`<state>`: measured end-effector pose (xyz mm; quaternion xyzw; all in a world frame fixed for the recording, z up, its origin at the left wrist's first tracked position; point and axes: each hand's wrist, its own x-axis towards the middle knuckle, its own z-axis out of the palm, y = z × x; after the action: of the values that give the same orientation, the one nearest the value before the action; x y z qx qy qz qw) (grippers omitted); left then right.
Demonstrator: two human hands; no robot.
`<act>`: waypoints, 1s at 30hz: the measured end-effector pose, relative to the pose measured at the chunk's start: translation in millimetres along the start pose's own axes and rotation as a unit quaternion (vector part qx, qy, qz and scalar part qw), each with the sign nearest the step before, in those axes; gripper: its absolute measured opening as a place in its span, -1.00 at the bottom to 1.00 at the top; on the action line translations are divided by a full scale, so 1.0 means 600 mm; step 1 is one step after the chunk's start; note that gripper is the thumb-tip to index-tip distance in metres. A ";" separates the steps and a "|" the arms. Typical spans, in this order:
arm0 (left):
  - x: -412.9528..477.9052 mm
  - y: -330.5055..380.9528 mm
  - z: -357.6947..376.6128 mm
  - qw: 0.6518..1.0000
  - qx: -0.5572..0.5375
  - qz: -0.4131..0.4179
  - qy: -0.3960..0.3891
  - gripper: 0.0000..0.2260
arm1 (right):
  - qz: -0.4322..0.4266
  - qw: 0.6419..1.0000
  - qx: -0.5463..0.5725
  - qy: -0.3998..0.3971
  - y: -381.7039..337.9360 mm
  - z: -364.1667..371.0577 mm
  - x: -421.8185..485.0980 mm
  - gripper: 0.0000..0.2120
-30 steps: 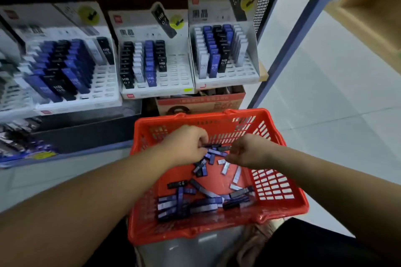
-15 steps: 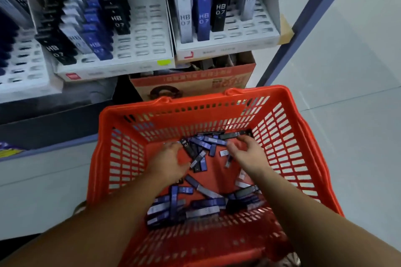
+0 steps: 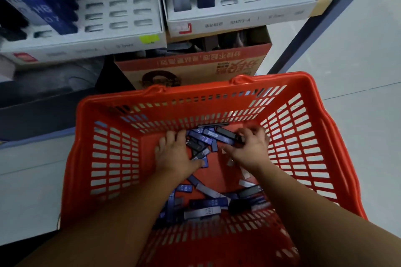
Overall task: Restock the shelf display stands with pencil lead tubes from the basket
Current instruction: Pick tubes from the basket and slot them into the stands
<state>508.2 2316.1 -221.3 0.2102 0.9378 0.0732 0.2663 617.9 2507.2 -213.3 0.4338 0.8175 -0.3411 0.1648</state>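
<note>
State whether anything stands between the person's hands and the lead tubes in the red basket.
Nothing visible does. Inside the basket, the left hand rests on the lead tubes by the far wall and the right hand grips some.

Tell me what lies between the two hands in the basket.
In the head view, a loose heap of blue and black pencil lead tubes lies between the left hand and the right hand, inside the basket.

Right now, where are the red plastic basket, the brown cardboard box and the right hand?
red plastic basket (image 3: 195, 92): head view, far rim.
brown cardboard box (image 3: 217, 71): head view, printed front face.
right hand (image 3: 251, 150): head view, back of the hand.
</note>
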 end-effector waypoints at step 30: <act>-0.019 -0.016 0.042 0.963 -0.263 -0.061 -0.024 -0.65 | 0.073 0.972 0.222 -0.040 -0.078 0.073 -0.007 -0.72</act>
<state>526.7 2302.9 -239.8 0.0767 0.8898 0.2958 0.3390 580.7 2455.6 -222.9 0.5041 0.6802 -0.5181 0.1219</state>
